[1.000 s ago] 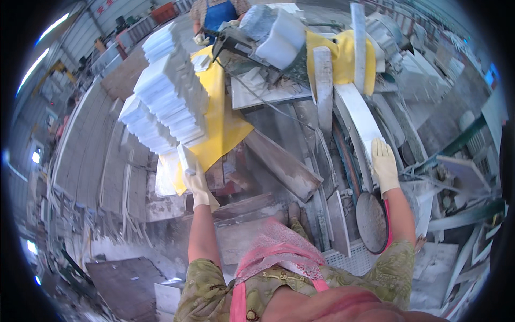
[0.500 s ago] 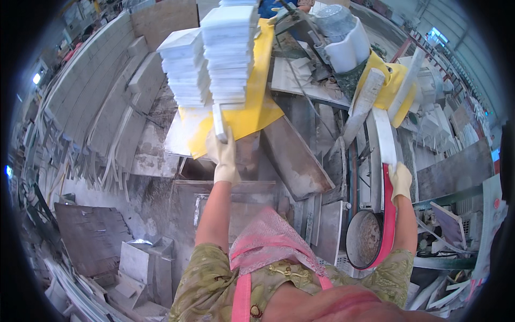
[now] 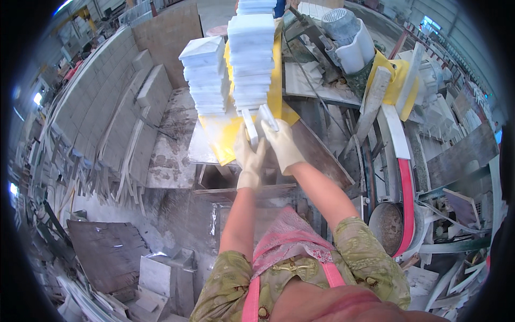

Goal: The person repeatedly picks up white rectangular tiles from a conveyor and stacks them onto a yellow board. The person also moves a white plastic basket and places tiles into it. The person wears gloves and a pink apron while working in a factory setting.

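left hand [image 3: 248,153]: fingers closed on a white slab [image 3: 250,124], held upright | right hand [image 3: 281,144]: fingers closed on a second slab [image 3: 267,117], kept beside the first | both held at the stack [image 3: 252,59] foot, over the yellow sheet [image 3: 225,134]

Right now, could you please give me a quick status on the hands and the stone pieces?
Both gloved hands up at the yellow sheet. Left hand and right hand each grip a white slab piece. Tall white slab stacks directly ahead.
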Motion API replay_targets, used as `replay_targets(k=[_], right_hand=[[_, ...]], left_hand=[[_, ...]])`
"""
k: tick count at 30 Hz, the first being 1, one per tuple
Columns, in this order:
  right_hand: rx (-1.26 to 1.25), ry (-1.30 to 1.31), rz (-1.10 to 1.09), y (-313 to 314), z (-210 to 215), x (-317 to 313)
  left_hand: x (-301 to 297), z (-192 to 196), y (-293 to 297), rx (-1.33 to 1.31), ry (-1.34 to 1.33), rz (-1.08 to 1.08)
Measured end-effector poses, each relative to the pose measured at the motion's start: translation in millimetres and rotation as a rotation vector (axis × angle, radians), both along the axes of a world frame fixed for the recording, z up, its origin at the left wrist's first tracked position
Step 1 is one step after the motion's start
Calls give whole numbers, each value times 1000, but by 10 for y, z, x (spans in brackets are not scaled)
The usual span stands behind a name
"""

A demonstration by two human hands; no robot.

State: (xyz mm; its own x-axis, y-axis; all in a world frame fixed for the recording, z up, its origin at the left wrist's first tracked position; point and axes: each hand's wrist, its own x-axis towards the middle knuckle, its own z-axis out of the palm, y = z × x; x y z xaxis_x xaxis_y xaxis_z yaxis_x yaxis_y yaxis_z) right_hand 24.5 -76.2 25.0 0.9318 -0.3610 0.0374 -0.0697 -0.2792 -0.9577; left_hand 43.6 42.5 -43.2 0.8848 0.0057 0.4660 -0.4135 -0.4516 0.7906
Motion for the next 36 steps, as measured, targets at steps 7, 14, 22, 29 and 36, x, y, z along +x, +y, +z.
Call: replay_targets(k=[7, 14, 22, 29, 36], right_hand=[[-21, -41, 152, 31, -225, 161], [100, -173, 347, 55, -245, 97], [-558, -150, 288, -163, 4, -316], [-840, -293, -217, -2047, -282, -1342], [-995, 174, -577, -3764, -519, -2807]], left_hand=[[7, 41, 44, -21, 26, -194], [11, 89, -161, 97, -48, 73], [-125, 222, -234, -144, 214, 95], [3, 54, -205, -59, 124, 124], [45, -119, -129, -220, 169, 82]])
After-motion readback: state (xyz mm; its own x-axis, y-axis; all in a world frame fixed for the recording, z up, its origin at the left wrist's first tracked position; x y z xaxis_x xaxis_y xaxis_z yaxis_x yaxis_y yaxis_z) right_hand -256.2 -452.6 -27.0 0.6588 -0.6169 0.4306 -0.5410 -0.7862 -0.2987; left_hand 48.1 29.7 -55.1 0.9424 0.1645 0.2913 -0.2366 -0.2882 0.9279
